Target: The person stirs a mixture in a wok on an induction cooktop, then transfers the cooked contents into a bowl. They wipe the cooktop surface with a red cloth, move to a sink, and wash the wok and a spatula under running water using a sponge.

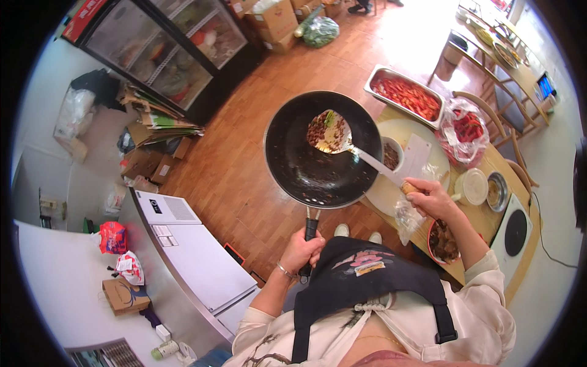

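My left hand (302,250) grips the black handle of a wok (298,176), which is held up over the floor in front of me. In my right hand (431,199) is the wooden-ended handle of a metal wok spatula (341,137). Its broad blade is inside the wok, with dark reddish-brown minced food (315,130) and a few green bits on it. Dark oily residue coats the wok's inner surface. Just right of the wok, partly hidden by its rim and the spatula handle, a white bowl (401,160) holds dark minced food.
A round white cutting board (378,195) lies on the wooden table (463,158) at right. Around it are a steel pan (440,120) of chopped red peppers, a bag (465,133) of red peppers, a metal bowl (504,195) and a hotplate (516,231). A white-topped appliance (197,247) stands at left.
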A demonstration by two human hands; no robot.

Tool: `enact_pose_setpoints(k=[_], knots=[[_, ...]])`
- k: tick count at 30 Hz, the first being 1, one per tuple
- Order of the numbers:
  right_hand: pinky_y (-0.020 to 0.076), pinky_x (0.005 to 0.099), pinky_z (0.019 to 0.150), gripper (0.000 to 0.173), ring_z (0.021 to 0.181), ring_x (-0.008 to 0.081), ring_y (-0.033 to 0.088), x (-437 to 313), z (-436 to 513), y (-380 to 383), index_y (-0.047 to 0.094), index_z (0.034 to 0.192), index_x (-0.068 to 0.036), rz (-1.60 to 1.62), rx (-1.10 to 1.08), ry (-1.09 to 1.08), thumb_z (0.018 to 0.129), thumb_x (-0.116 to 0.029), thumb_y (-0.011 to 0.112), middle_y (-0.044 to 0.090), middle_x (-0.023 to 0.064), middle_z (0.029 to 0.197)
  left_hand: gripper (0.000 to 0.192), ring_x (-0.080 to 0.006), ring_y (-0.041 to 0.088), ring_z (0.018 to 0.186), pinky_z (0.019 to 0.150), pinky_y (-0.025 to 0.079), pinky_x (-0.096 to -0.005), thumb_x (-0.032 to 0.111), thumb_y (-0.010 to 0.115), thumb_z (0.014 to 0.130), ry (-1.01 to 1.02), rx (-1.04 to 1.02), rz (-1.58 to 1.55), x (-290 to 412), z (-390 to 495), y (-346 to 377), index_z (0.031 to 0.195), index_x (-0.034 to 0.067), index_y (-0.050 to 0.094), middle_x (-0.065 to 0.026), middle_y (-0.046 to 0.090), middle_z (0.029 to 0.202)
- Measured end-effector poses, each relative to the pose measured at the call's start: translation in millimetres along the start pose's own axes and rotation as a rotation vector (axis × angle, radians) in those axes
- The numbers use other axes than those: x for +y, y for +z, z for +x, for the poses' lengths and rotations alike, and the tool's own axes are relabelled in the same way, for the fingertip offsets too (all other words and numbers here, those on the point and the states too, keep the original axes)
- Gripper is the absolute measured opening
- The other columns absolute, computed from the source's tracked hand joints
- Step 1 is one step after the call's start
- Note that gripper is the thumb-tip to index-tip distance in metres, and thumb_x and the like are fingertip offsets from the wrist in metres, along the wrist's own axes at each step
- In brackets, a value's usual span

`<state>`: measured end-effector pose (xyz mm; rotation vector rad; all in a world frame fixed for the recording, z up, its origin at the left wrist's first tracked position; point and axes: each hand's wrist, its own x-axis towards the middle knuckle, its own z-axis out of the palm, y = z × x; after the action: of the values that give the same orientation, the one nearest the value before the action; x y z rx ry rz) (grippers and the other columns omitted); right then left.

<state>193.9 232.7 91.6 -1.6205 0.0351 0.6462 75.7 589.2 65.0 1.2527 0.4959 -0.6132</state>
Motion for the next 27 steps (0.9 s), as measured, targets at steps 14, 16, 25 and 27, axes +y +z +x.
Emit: enact_pose_setpoints(k=[14,16,25,27], knots=[[0.0512,0.0394,0.065,0.050,0.073,0.0291,0.063,57,-78,-52,0.062,0.130,-0.017,-1.360,0.513,-0.307,0.081,-0.011,0.067,0.062,0.0094,0.086,0.016,-0.0105,0.045,0.040,0.039,0.040,-0.0275,0.008,0.063,0.090,0.017,0.102,-0.012,0,17,-10,0.090,0.006,0.048,-0.0011,0.048,0.061],[0.0506,0.0398,0.063,0.050,0.070,0.0272,0.062,60,-75,-49,0.062,0.130,-0.019,-1.409,0.540,-0.366,0.081,-0.012,0.067,0.059,0.0084,0.084,0.016,-0.0105,0.045,0.040,0.039,0.040,-0.0275,0.008,0.063,0.090,0.020,0.117,0.004,3,15,-9,0.090,0.006,0.048,-0.0012,0.048,0.060],[0.0505,0.0400,0.063,0.049,0.068,0.0269,0.061,62,-80,-44,0.061,0.131,-0.021,-1.420,0.551,-0.387,0.083,-0.014,0.067,0.059,0.0075,0.083,0.015,-0.0108,0.047,0.040,0.039,0.042,-0.0282,0.009,0.063,0.089,0.033,0.127,0.047,-2,17,-5,0.090,0.004,0.049,-0.0013,0.049,0.060],[0.0505,0.0406,0.063,0.049,0.069,0.0273,0.062,61,-83,-44,0.061,0.132,-0.021,-1.356,0.552,-0.375,0.083,-0.014,0.067,0.059,0.0078,0.083,0.015,-0.0107,0.047,0.041,0.039,0.043,-0.0284,0.009,0.063,0.089,0.027,0.123,0.040,-2,14,-1,0.090,0.004,0.049,-0.0014,0.049,0.060]])
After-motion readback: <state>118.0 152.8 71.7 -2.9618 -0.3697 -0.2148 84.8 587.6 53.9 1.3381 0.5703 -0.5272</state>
